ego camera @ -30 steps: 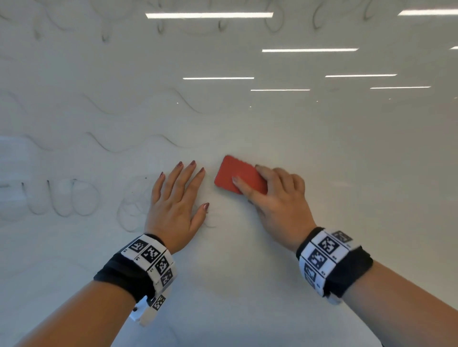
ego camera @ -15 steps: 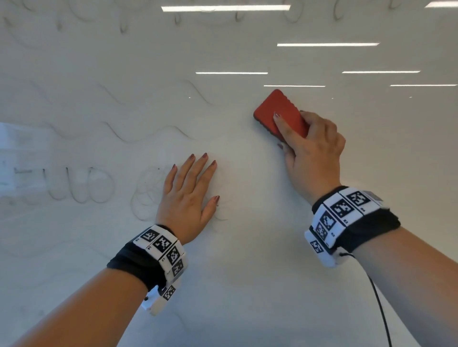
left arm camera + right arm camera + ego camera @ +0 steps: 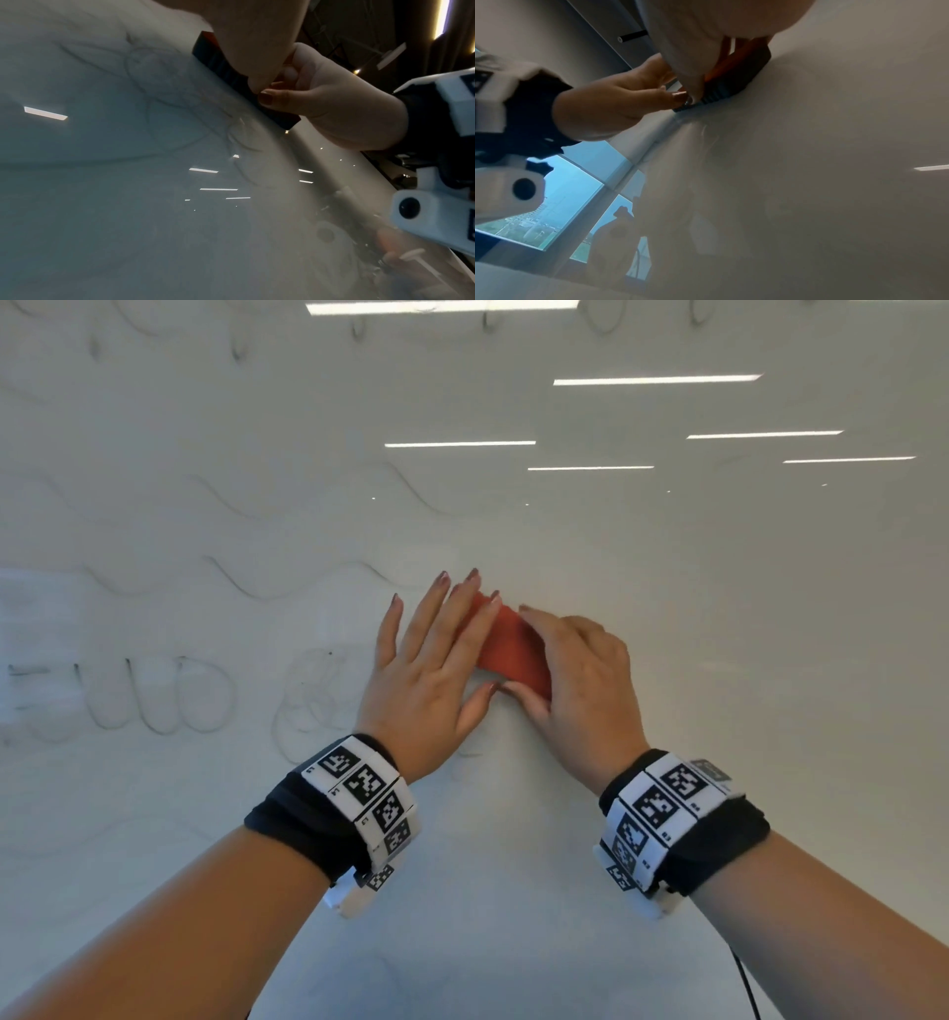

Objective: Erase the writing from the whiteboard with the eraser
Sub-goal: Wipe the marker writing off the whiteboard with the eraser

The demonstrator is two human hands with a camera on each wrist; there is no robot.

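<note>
While both hands meet near the middle of the whiteboard (image 3: 667, 618), the red eraser (image 3: 513, 654) lies flat against the board surface between them. The right hand (image 3: 585, 680) grips the eraser: its fingers curl over the top edge and its thumb (image 3: 524, 698) presses the lower edge. In the left wrist view the eraser's dark ribbed pad (image 3: 226, 75) sits in contact with the board, with the right thumb's painted nail on its side. The right wrist view shows the same pad (image 3: 729, 89) against the board under the orange-red body.

The left hand (image 3: 426, 675) is open, fingers straight and slightly spread. Its index and middle fingers (image 3: 462, 618) overlap the eraser's left end in the head view; whether they press on it cannot be told. The left thumb tip (image 3: 488, 690) lies just beside the right thumb tip.

Faint grey writing remains left of the hands: looped letters (image 3: 154, 695), a scribbled circle (image 3: 318, 695) partly behind the left hand, and wavy lines (image 3: 246, 582) above. More faint marks run along the top edge. The board to the right of the hands shows only reflected ceiling lights (image 3: 657, 379).

Both wrists carry black bands with white marker blocks (image 3: 369, 798), and a camera housing (image 3: 421, 207) on the right wrist is visible from the left wrist view.
</note>
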